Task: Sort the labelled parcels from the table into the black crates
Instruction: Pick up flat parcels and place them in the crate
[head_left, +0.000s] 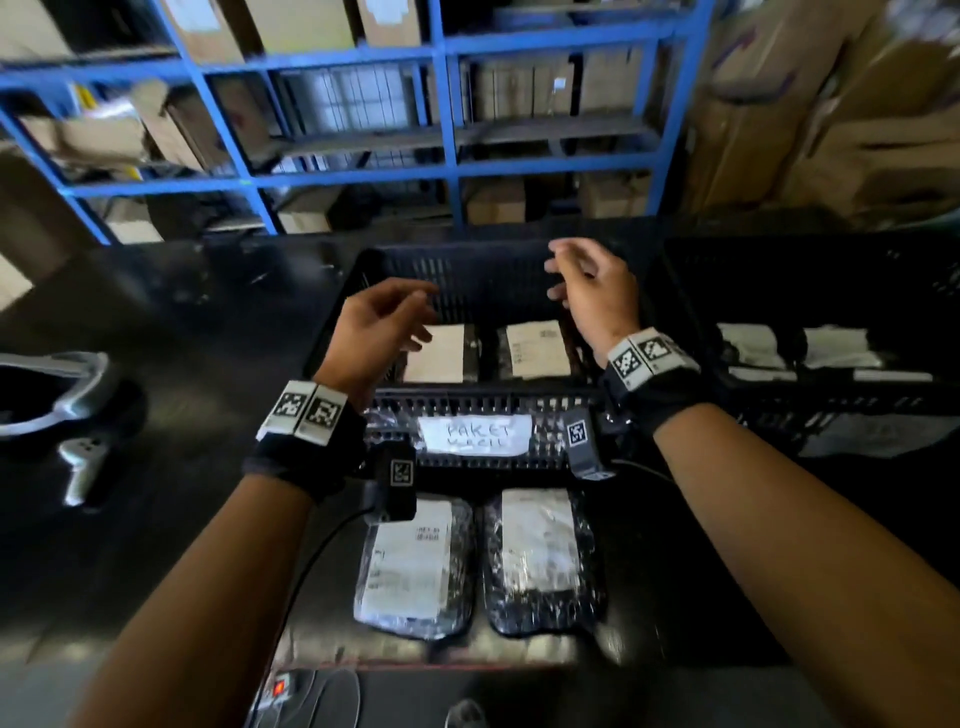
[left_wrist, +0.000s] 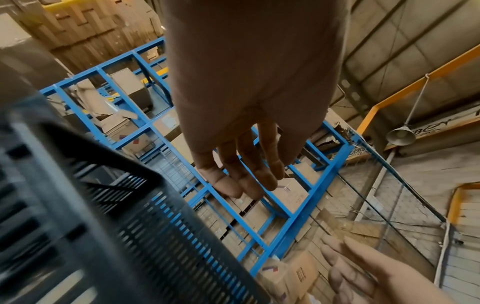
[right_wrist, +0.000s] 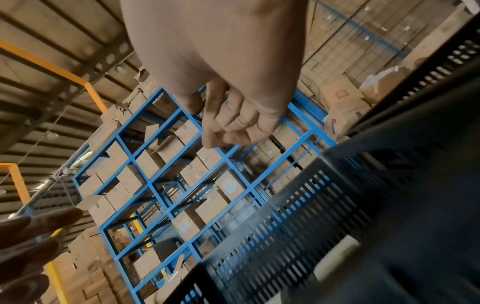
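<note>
Two wrapped parcels (head_left: 414, 564) and (head_left: 540, 561) sit side by side at the near edge of the surface (head_left: 182, 322), labels up, probably so they can be read before sorting. Just past them is the middle crate (head_left: 475, 405) with a handwritten tag (head_left: 475, 434), and two more labelled parcels (head_left: 436, 353) already lie flat inside. The left hand (head_left: 382, 327) and right hand (head_left: 589, 291) hover over it, fingers loose and apart, holding nothing. Looks like a drop-off just done. A second crate (head_left: 831, 395) with packets stands at the right edge, and a headset (head_left: 57, 384) and a controller (head_left: 83, 462) lie near the left edge.

Left wrist view: hand (left_wrist: 249, 144) relaxed and empty above the crate wall (left_wrist: 145, 226), blue racking (left_wrist: 298, 205) behind.

Right wrist view: fingers (right_wrist: 231, 123) loosely curled on nothing, crate rim (right_wrist: 311, 205) below. Reaching back, the near crate wall stands in the way.
</note>
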